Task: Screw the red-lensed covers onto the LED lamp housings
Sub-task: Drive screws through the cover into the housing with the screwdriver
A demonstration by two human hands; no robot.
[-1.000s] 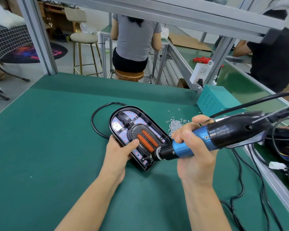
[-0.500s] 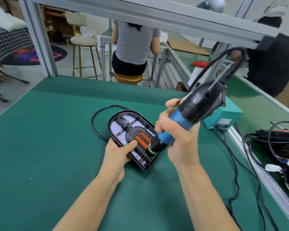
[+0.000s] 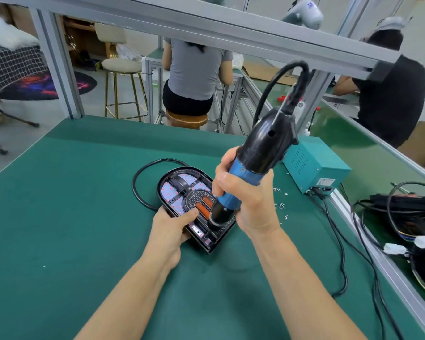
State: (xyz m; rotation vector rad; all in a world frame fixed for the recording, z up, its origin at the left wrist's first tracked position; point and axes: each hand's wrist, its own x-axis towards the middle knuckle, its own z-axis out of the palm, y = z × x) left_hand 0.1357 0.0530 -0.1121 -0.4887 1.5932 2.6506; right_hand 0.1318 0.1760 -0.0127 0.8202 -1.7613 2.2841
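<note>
Lying flat on the green mat (image 3: pixel 59 204), a little right of centre, is the LED lamp housing (image 3: pixel 179 190), arch-shaped, its rounded end pointing away and its square end nearest the person. The red-lensed cover (image 3: pixel 201 204) sits in the housing's middle, two orange-red bars showing. Down at the near end, the electric screwdriver (image 3: pixel 250 163) stands steeply tilted, bit planted on the housing close to its near right corner; whether a screw sits under the bit cannot be made out. The right hand (image 3: pixel 245 200) has all its fingers wrapped round the blue grip. The left hand (image 3: pixel 169 229) clamps the housing's left edge, thumb laid across the top face beside the cover, fingers curled under the rim.

The housing's black cable (image 3: pixel 139 190) loops off its far left side. Loose screws (image 3: pixel 281 204) are scattered just right of the right hand. Beyond them, a teal power box (image 3: pixel 314 165) sits hard against the mat's right edge, by the aluminium rail (image 3: pixel 378 261). Cords trail along that rail. Broad open mat lies left of the housing and in front of it. Past the far edge, a person sits on a stool (image 3: pixel 187 119).
</note>
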